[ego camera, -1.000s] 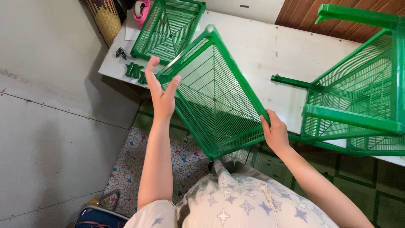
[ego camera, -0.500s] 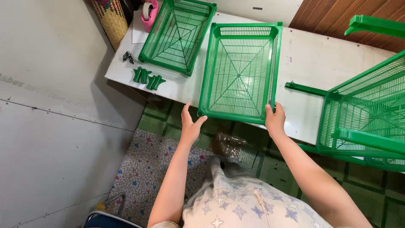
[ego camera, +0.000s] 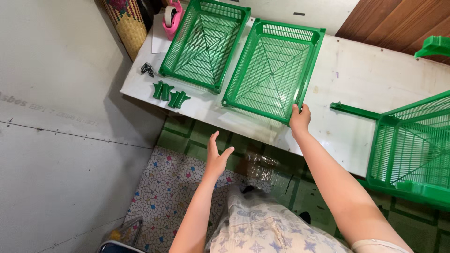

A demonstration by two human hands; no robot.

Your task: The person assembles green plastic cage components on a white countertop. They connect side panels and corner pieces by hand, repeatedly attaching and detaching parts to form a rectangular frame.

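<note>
left hand (ego camera: pixel 215 159) open, right hand (ego camera: pixel 300 118) gripping

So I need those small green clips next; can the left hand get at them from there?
Probably yes: the left hand is open and free, and the green clips lie uncovered near the table edge.

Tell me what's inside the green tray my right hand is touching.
Nothing lies in the green tray: only its mesh floor with the white table showing through. The right hand covers its near corner.

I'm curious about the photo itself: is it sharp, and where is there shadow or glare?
Head view: sharp throughout, the green tray mesh crisp; the white table is brightly lit with a mild sheen; shadow darkens the floor under its edge; straight edges bow slightly near the corners; the right hand and left hand show no blur.
</note>
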